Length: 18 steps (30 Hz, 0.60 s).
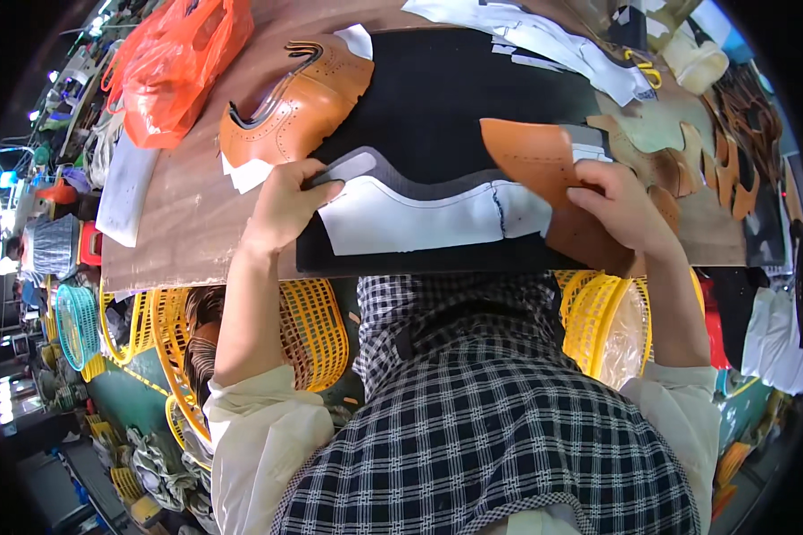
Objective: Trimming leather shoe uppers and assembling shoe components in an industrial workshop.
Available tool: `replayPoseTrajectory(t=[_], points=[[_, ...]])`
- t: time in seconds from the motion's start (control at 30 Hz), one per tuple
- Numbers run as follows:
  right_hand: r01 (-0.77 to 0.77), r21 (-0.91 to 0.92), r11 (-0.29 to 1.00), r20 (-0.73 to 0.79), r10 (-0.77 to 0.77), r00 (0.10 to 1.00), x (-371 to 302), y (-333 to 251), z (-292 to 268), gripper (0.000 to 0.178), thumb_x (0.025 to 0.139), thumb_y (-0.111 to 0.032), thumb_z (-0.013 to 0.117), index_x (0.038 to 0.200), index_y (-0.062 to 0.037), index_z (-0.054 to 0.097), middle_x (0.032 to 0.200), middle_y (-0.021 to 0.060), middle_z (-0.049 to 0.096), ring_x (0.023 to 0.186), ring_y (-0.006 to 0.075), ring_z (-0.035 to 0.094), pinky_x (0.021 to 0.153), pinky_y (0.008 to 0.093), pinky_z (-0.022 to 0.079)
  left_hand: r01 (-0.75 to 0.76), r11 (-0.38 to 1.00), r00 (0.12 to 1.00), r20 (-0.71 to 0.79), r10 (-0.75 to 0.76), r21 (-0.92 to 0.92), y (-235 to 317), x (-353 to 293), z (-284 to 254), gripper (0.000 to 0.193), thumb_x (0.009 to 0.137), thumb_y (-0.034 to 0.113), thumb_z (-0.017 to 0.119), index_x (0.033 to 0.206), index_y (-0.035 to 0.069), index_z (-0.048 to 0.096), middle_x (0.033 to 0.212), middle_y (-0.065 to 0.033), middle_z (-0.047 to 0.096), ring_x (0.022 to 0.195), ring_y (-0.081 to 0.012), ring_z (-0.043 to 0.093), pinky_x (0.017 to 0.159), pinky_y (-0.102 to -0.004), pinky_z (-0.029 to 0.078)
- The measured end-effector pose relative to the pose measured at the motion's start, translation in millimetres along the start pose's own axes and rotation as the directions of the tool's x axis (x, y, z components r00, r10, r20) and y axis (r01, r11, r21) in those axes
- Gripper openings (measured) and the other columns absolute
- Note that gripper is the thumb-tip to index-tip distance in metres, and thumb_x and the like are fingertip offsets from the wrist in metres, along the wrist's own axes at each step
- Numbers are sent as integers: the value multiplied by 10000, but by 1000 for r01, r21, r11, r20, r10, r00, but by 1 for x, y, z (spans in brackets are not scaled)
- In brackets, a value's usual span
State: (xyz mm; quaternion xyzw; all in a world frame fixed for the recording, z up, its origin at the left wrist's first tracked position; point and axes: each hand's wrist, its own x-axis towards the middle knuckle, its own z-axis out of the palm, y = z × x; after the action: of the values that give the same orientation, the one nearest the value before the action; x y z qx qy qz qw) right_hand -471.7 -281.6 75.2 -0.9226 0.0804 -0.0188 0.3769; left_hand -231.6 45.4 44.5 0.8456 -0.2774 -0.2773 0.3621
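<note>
A shoe upper (410,217) is stretched between my hands above a black mat (437,85), its white lining facing up. Dark grey edging curves along its far side, and a dark stitched seam crosses the lining toward the right. My left hand (285,201) pinches the grey-edged left end between thumb and fingers. On the right, a tan leather part (526,156) of the upper is folded up, and my right hand (620,201) grips it with curled fingers. Another tan shoe upper (303,111) with punched holes rests beyond my left hand.
A red plastic bag (174,71) lies at the far left of the brown table (183,218). White lining pieces (544,45) and yellow-handled scissors (647,69) are at the far right. Several leather pieces (732,174) lie beyond my right hand. Yellow baskets (312,334) stand below the table edge.
</note>
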Motion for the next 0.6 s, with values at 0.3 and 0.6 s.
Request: replayPoseTrajectory(t=[0.3, 0.6], points=[[218, 107, 970, 260, -239, 935, 0, -93, 35, 232, 858, -160, 616, 721, 18, 556, 1319, 167, 523, 788, 321, 622, 704, 386, 464, 270, 534, 886, 424, 188, -801, 31, -48, 33, 267, 896, 58, 604, 1128, -73, 604, 886, -34, 656, 780, -65, 611, 672, -161, 490], [122, 171, 978, 330, -173, 928, 10, -87, 49, 308, 883, -179, 600, 702, 44, 491, 631, 130, 429, 552, 257, 438, 539, 359, 355, 282, 492, 917, 381, 113, -824, 48, -71, 30, 362, 935, 251, 583, 1080, -77, 627, 900, -51, 662, 795, -78, 609, 725, -214, 498]])
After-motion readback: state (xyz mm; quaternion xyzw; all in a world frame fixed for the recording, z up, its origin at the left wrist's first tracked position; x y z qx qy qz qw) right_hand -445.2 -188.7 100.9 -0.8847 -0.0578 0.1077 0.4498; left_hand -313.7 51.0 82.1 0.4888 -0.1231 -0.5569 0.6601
